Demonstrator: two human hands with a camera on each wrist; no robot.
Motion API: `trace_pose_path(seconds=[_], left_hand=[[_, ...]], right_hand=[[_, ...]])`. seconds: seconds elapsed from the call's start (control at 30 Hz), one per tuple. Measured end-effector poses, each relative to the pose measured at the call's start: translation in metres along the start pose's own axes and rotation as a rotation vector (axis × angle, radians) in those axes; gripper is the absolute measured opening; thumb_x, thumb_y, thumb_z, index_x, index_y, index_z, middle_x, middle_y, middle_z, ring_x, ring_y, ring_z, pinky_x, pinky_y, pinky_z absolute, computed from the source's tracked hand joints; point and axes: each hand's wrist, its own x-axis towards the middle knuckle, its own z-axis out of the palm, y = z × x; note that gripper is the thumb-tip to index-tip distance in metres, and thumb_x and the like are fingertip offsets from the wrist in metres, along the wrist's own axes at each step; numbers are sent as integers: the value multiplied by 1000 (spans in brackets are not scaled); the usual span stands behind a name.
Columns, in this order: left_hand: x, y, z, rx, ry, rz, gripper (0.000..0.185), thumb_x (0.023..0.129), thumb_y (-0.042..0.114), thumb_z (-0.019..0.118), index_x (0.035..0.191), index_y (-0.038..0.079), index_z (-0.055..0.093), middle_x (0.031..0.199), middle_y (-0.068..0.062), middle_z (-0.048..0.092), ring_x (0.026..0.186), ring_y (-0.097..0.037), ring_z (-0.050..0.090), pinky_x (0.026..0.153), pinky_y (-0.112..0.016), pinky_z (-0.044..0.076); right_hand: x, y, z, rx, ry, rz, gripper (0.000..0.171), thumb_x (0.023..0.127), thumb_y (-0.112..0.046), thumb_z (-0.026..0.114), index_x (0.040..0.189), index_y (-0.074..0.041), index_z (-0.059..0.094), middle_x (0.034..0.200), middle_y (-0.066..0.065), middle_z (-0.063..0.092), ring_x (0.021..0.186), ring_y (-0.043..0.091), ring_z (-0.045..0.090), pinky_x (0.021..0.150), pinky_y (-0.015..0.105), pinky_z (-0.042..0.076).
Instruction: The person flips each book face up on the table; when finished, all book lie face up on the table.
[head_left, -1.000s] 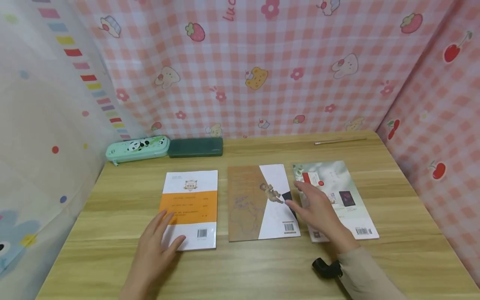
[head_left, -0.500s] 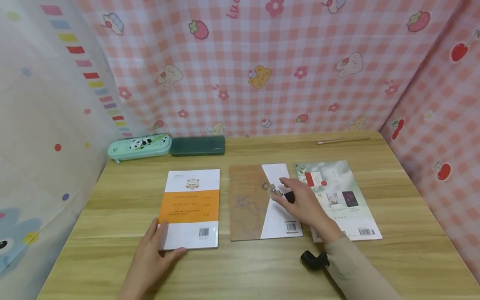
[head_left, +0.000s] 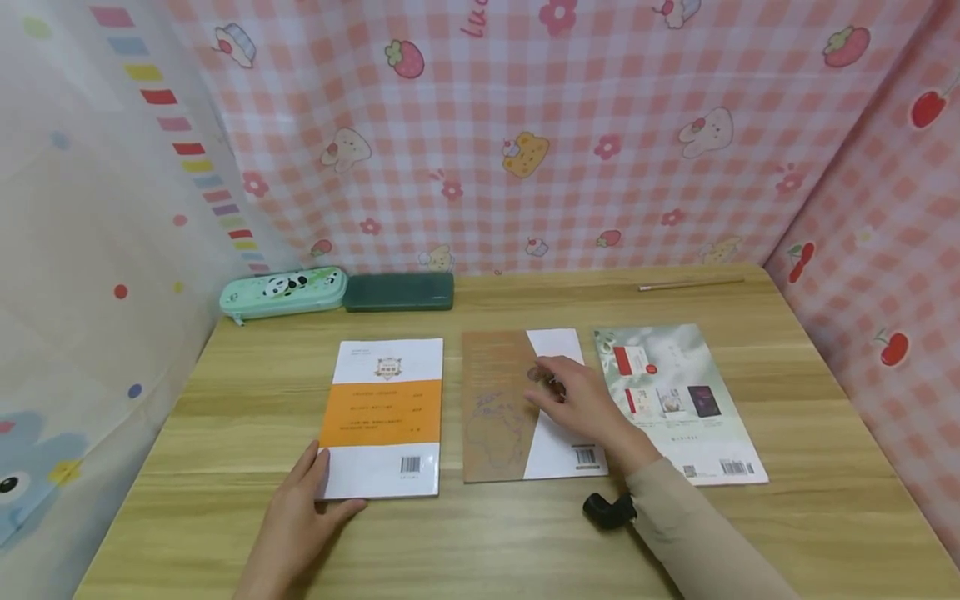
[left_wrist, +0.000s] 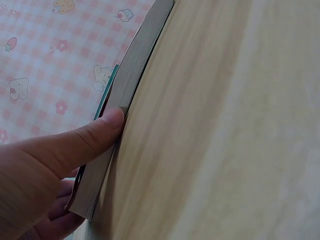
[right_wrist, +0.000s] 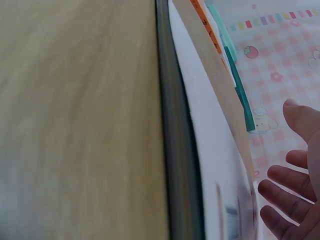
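Three books lie face down in a row. At the left is a white book with an orange band (head_left: 378, 412); my left hand (head_left: 300, 507) holds its near left corner. In the left wrist view the thumb (left_wrist: 95, 141) presses the page edge, with fingers partly hidden beyond the corner. My right hand (head_left: 581, 402) hovers over the middle brown and white book (head_left: 495, 425), covering part of its printed figure. Its fingers are relaxed and hold nothing; the right wrist view shows them spread. To the right lies a pale green book (head_left: 697, 437).
A mint panda pencil case (head_left: 285, 293) and a dark green case (head_left: 400, 292) stand at the back left of the wooden table (head_left: 480, 542). A pencil (head_left: 690, 284) lies at the back right. A black object (head_left: 609, 511) sits beside the right sleeve.
My left hand has drawn back from over the orange-banded book to its near left corner. My right hand has moved left, from the right book to above the middle one.
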Motion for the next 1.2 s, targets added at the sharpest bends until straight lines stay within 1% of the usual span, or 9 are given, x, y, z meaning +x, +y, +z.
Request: trace_pose_path(seconds=[0.1,0.23,0.33,0.47,0.57,0.67,0.9,1.1,1.2], left_hand=[[0,0,0,-2,7,2,94,82,35,86,145,-16,39,154,-39,29,138,-54,35,112,-62,35],[-1,-1,1,-21,51,31,92,79,31,88,143,-17,42,153,-39,31,137,-55,37,112,-62,35],[-2,-2,0,-37,86,59,90,77,27,90,141,-17,45,152,-38,33,136,-55,39,112,-62,36],[-2,-2,-1,-53,86,57,89,77,26,90,141,-17,46,153,-37,34,136,-54,39,112,-61,36],[-1,-3,-1,-67,84,50,90,76,26,90,141,-17,45,154,-35,34,137,-53,38,112,-61,35],[-1,-4,-1,-77,94,58,90,76,27,91,140,-17,46,153,-35,34,137,-53,39,112,-62,35],[1,-2,-2,-84,83,59,92,74,32,92,140,-16,49,154,-35,33,137,-53,39,111,-62,37],[3,-1,-5,-69,48,45,95,73,36,92,141,-15,48,156,-35,30,139,-52,37,113,-62,34],[5,-1,-5,-61,36,45,100,73,39,91,144,-14,44,156,-34,29,139,-52,36,113,-62,33]], right_hand=[[5,-3,4,10,-23,8,51,92,-28,76,131,2,62,109,9,70,88,18,64,75,33,56],[14,-9,9,21,-59,14,53,93,-29,75,134,1,61,110,10,69,95,22,64,83,39,56],[21,-11,12,27,-82,14,54,94,-29,75,136,0,59,116,12,68,103,24,64,90,41,55],[32,-12,15,26,-105,14,54,94,-29,74,138,-1,59,127,14,66,115,28,63,101,44,52],[40,-11,19,18,-107,0,55,94,-30,74,138,-1,59,130,15,65,121,30,60,106,45,49],[46,-12,23,12,-118,-8,55,94,-31,73,137,-1,59,131,15,65,123,31,59,107,46,48],[61,-22,33,-5,-198,24,57,95,-34,72,141,-3,57,138,15,61,131,32,53,113,46,42],[75,-31,42,-16,-220,-26,60,94,-33,73,141,0,55,141,18,58,134,33,51,116,44,38],[80,-31,48,-32,-223,-44,61,94,-32,73,143,0,54,143,18,57,135,32,51,117,41,37]])
